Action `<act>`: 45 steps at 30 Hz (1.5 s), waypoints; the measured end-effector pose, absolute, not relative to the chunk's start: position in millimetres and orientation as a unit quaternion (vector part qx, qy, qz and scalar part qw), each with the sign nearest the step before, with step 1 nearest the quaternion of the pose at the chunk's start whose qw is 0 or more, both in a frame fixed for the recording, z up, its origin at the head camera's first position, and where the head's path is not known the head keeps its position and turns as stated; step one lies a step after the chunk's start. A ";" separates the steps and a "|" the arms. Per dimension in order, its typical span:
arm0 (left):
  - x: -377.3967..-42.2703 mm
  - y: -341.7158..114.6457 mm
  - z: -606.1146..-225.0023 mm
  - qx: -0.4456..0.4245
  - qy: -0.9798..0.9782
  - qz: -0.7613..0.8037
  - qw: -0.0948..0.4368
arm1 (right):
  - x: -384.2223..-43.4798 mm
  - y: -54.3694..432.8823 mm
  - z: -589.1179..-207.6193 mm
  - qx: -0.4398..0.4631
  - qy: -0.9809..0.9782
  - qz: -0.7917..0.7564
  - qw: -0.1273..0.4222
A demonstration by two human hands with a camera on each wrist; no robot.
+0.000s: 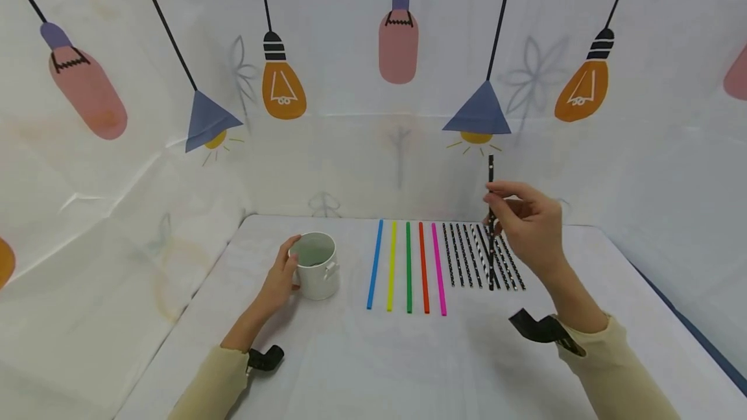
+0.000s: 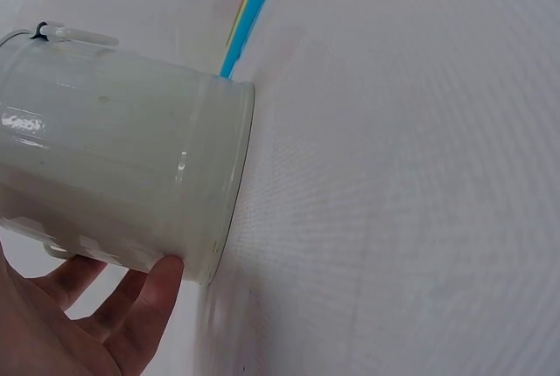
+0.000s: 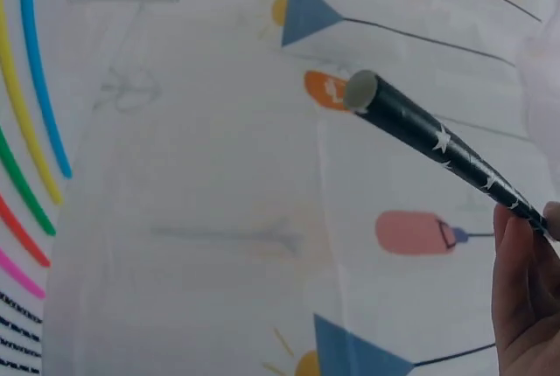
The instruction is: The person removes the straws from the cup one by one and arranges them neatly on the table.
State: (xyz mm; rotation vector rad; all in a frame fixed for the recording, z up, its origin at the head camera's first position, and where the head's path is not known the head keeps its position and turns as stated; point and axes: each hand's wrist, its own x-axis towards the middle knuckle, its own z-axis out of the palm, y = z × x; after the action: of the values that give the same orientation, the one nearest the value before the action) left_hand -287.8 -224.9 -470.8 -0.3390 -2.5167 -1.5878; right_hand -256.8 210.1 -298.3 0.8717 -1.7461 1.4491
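Observation:
A small white metal pail (image 1: 323, 282) with side lugs stands upright on the table, left of a row of straws. My left hand (image 1: 277, 282) holds it at its left side, fingers against the wall and near the rim; the left wrist view shows fingertips touching the pail (image 2: 122, 149) low down. Above the right end of the row, my right hand (image 1: 535, 229) pinches a black paper straw (image 1: 491, 170) between thumb and fingers, upright. White stars and an open round end show on this straw (image 3: 437, 135) in the right wrist view.
On the white table (image 1: 373, 368) lie single blue (image 1: 375, 264), yellow (image 1: 391, 266), green (image 1: 409, 268), red (image 1: 424, 268) and pink (image 1: 439, 269) straws, side by side. Several black-and-white patterned straws (image 1: 465, 256) lie to their right. A printed white sheet (image 1: 350, 167) hangs behind.

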 end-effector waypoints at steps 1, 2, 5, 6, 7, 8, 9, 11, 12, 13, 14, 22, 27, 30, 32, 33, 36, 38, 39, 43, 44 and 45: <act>-284.9 -223.7 -465.9 -0.115 -0.838 -0.529 0.072 | -258.4 216.6 -298.0 0.325 -0.685 0.546 0.357; -281.8 -222.3 -460.7 -0.117 -0.838 -0.528 0.071 | -259.8 222.9 -297.5 0.313 -0.697 0.533 0.362; -273.1 -218.3 -447.3 -0.121 -0.839 -0.526 0.069 | -263.9 242.1 -296.9 0.268 -0.742 0.502 0.354; -270.5 -217.0 -443.6 -0.121 -0.840 -0.524 0.069 | -265.2 248.3 -296.9 0.253 -0.756 0.494 0.347; -268.3 -215.7 -440.6 -0.122 -0.841 -0.523 0.069 | -266.4 254.3 -297.2 0.241 -0.766 0.491 0.336; -267.6 -215.3 -439.9 -0.121 -0.841 -0.523 0.068 | -267.7 260.1 -297.8 0.231 -0.774 0.492 0.324; -267.4 -215.0 -439.7 -0.120 -0.841 -0.524 0.067 | -269.7 266.0 -298.9 0.221 -0.781 0.492 0.314; -266.8 -214.3 -439.3 -0.118 -0.839 -0.526 0.068 | -274.2 277.3 -302.6 0.203 -0.791 0.492 0.303; -267.2 -214.2 -439.9 -0.118 -0.838 -0.528 0.067 | -276.8 282.7 -305.2 0.195 -0.795 0.491 0.299; -267.5 -214.2 -440.4 -0.117 -0.837 -0.530 0.067 | -279.7 287.9 -308.0 0.185 -0.798 0.491 0.297; -268.0 -214.3 -441.2 -0.117 -0.837 -0.531 0.068 | -282.9 292.7 -311.0 0.177 -0.800 0.491 0.296; -268.0 -216.4 -443.7 -0.116 -0.834 -0.534 0.071 | -305.7 321.8 -341.1 0.092 -0.828 0.482 0.274; -267.8 -216.5 -442.9 -0.125 -0.833 -0.533 0.073 | -319.3 334.2 -362.3 0.048 -0.847 0.472 0.239; -268.1 -216.6 -443.9 -0.125 -0.833 -0.534 0.074 | -325.5 338.2 -374.2 0.033 -0.856 0.467 0.221; -274.8 -219.3 -454.6 -0.120 -0.832 -0.537 0.075 | -328.9 341.7 -382.6 0.025 -0.860 0.464 0.210; -277.9 -220.6 -459.8 -0.119 -0.831 -0.537 0.077 | -330.8 343.2 -386.5 0.023 -0.861 0.464 0.206; -287.3 -224.8 -475.9 -0.115 -0.833 -0.535 0.087 | -338.4 347.9 -397.8 0.013 -0.862 0.465 0.199; -290.0 -225.9 -480.4 -0.116 -0.833 -0.533 0.093 | -343.3 351.1 -404.5 0.006 -0.864 0.464 0.194; -290.2 -225.9 -480.4 -0.116 -0.834 -0.532 0.095 | -345.4 352.6 -408.0 0.004 -0.866 0.463 0.192; -291.2 -225.7 -480.7 -0.116 -0.833 -0.532 0.099 | -352.5 359.1 -424.2 -0.003 -0.877 0.448 0.173; -291.3 -225.6 -480.6 -0.115 -0.833 -0.531 0.100 | -353.8 360.5 -428.6 -0.005 -0.881 0.443 0.167; -291.3 -225.5 -480.5 -0.114 -0.834 -0.531 0.100 | -355.2 362.0 -433.2 -0.007 -0.884 0.440 0.160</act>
State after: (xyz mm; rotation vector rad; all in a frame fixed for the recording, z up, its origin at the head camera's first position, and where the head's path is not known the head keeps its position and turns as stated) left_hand -291.3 -225.5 -480.5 -0.3374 -2.4647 -1.5709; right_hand -355.2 362.0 -433.2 -0.0207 -2.5239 1.2564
